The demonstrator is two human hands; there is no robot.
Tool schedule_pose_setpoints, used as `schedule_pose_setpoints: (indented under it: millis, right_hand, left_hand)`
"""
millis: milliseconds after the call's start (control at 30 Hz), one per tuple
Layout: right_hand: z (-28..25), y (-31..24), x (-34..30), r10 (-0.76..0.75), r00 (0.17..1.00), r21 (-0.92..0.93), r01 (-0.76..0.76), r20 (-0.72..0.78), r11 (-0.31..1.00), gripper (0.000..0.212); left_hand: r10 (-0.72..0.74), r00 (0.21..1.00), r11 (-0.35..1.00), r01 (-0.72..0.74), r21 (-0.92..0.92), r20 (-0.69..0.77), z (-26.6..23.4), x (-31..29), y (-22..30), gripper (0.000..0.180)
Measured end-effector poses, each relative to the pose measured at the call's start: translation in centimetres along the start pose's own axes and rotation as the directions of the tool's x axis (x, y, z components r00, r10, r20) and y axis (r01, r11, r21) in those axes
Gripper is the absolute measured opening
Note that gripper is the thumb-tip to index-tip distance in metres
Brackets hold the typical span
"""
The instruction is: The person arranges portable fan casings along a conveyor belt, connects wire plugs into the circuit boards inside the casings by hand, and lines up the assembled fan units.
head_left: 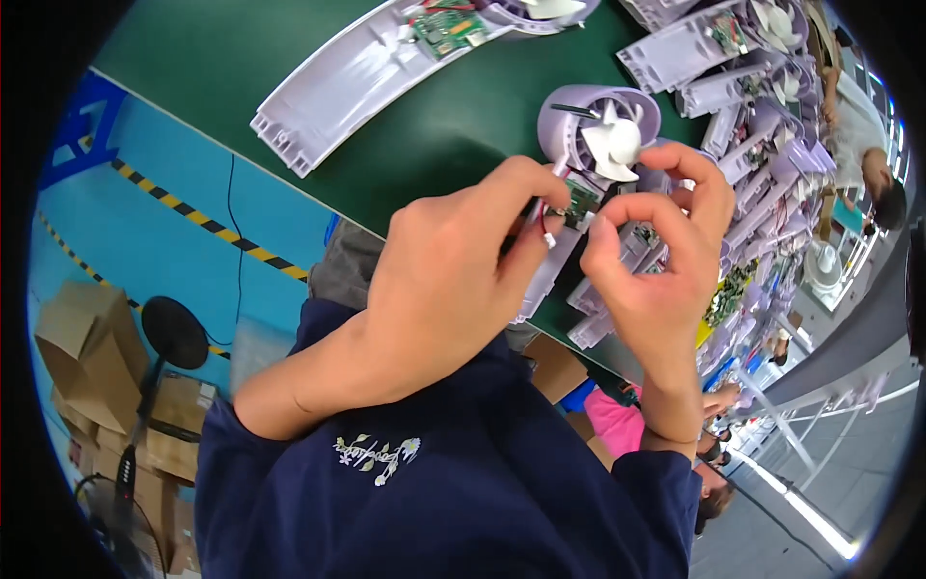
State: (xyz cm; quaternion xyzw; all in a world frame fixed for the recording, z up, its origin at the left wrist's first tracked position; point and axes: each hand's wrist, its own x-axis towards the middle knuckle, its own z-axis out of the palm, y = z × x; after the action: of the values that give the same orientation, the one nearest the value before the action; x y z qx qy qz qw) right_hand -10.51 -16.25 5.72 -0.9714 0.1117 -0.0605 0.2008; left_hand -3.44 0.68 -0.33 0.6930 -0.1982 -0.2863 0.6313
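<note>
A lavender fan housing (564, 121) with a white fan blade (613, 145) lies in front of me on the green table. Just below the blade sits a small green circuit board (581, 203) in the handle part. My left hand (453, 261) is closed, pinching thin red and dark wires that end in a small white connector (550, 240) by the thumb. Beside the board, my right hand (666, 241) curls with thumb and index brought together, the other fingers bent near the housing. Whatever may lie between those right fingertips is too small to make out.
Another lavender half-shell (338, 82) with a board lies at the far left of the green table (183, 48). Many similar fan parts (762, 183) crowd the right side. Cardboard boxes (92, 347) and a black fan (175, 332) stand on the blue floor. Other people sit farther right.
</note>
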Motion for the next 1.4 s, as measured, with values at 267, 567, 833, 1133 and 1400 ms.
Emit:
schedule_pose_setpoints:
  millis: [267, 567, 833, 1133, 1400]
  right_hand:
    - [0.8, -2.6, 0.6, -0.039, 0.999, -0.192, 0.035, -0.017, 0.981, 0.010]
    - [0.4, -2.3, 0.9, -0.011, 1.000, -0.206, 0.014, 0.015, 0.979, 0.008]
    - [0.2, -2.9, 1.4, -0.012, 0.998, -0.291, 0.031, 0.068, 0.956, 0.009]
    - [-0.4, -4.5, 2.2, -0.090, 0.975, -0.395, 0.166, 0.205, 0.903, 0.012]
    - [-0.6, -4.3, 2.0, -0.067, 0.974, -0.358, 0.144, 0.218, 0.922, 0.012]
  left_hand:
    - [0.032, 0.999, 0.999, -0.032, -0.001, -0.008, -0.3, -0.3, -0.5, 0.021]
    - [0.077, 0.997, 0.997, -0.077, 0.013, -0.009, 0.0, -0.4, -0.5, 0.020]
    - [0.105, 0.994, 0.994, -0.105, 0.001, -0.035, 0.4, -0.5, -0.7, 0.020]
    - [0.114, 0.993, 0.993, -0.115, -0.026, -0.031, 0.1, -0.5, -0.8, 0.016]
    - [0.119, 0.992, 0.992, -0.118, 0.032, -0.029, 0.3, -0.3, -0.5, 0.016]
